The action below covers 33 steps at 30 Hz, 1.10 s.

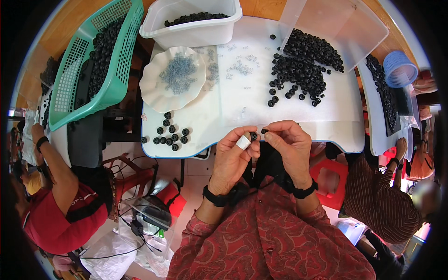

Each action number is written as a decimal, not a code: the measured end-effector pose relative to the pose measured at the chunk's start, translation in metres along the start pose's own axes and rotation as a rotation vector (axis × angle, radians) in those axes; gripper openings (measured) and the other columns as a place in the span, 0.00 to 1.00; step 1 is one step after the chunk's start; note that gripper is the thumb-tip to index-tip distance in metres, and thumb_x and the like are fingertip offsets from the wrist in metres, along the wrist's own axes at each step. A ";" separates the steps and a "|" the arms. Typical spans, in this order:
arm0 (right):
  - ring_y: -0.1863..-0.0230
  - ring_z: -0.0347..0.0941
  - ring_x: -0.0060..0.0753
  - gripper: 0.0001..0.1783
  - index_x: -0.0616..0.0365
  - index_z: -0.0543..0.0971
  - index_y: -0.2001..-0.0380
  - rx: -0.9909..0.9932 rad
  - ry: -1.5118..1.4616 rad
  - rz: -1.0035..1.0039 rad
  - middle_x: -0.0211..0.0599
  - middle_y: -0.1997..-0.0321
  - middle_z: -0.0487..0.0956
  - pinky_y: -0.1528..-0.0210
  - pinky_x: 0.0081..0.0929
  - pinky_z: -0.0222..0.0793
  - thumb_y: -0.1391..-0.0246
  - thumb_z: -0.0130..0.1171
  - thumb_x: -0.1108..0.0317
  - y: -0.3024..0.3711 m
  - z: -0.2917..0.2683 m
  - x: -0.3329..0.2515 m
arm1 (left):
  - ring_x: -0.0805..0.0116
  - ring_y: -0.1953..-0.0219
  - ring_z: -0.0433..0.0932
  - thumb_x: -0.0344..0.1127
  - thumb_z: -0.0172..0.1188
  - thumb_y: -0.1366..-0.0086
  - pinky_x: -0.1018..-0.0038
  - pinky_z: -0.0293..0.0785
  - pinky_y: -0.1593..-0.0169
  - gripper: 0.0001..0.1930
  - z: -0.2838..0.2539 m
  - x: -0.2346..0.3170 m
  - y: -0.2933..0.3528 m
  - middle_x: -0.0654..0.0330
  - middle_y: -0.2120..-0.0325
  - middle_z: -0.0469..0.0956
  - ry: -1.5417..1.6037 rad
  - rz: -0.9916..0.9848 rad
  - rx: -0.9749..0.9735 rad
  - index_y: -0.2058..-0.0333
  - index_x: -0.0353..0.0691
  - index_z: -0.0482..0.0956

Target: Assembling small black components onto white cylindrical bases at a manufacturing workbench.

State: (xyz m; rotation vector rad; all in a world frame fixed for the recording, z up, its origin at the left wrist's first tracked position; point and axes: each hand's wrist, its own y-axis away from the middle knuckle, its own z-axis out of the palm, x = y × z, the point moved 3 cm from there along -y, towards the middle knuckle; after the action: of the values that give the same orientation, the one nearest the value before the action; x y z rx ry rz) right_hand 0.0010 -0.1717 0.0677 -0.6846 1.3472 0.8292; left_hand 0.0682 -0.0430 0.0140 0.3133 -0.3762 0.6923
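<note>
Just past the table's front edge, my left hand [232, 158] pinches a round black part [253, 136] with a hole in it. A white wrap circles one of its digits. Close beside it, my right hand [291, 144] pinches a smaller black piece [264, 131] between thumb and fingertips. The two pieces are a short gap apart. Ahead to the right, a heap of similar black round parts [303, 70] spreads over the white table [233, 105]. Several more black parts [175, 137] lie at the table's left front corner. Small grey spring-like pieces [179, 72] fill a scalloped white plate [151, 79].
A white tub [196, 35] with black parts stands at the back. A clear bin [354, 28] lies tipped behind the heap. Left is a green basket [126, 56] of black parts; right, a blue basket [400, 70]. Other people sit at both sides. Loose spring-like pieces [240, 67] dot the table.
</note>
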 end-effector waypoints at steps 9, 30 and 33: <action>0.65 0.74 0.16 0.08 0.63 0.77 0.63 -0.024 0.076 -0.033 0.31 0.64 0.81 0.61 0.16 0.71 0.49 0.62 0.81 0.002 0.003 -0.006 | 0.71 0.66 0.80 0.27 0.52 0.31 0.76 0.81 0.62 0.13 0.002 0.002 0.000 0.52 0.61 0.79 0.030 -0.009 0.027 0.50 0.31 0.74; 0.71 0.73 0.14 0.07 0.63 0.77 0.67 -0.039 0.277 -0.130 0.28 0.71 0.79 0.67 0.14 0.71 0.52 0.63 0.80 0.000 0.016 -0.009 | 0.73 0.69 0.78 0.27 0.54 0.33 0.77 0.78 0.63 0.13 0.004 0.008 0.002 0.61 0.66 0.77 -0.023 0.012 0.111 0.51 0.29 0.75; 0.72 0.73 0.14 0.07 0.63 0.77 0.67 -0.045 0.293 -0.128 0.28 0.71 0.79 0.67 0.14 0.70 0.52 0.63 0.80 -0.001 0.017 -0.011 | 0.72 0.67 0.80 0.27 0.52 0.31 0.76 0.81 0.62 0.12 -0.001 0.006 0.001 0.57 0.64 0.78 -0.010 0.043 0.051 0.51 0.30 0.75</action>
State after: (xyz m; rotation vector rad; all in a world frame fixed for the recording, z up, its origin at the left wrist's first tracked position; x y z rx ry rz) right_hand 0.0109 -0.1595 0.0806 -0.9458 1.5311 0.6758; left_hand 0.0721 -0.0383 0.0155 0.3580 -0.3766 0.7431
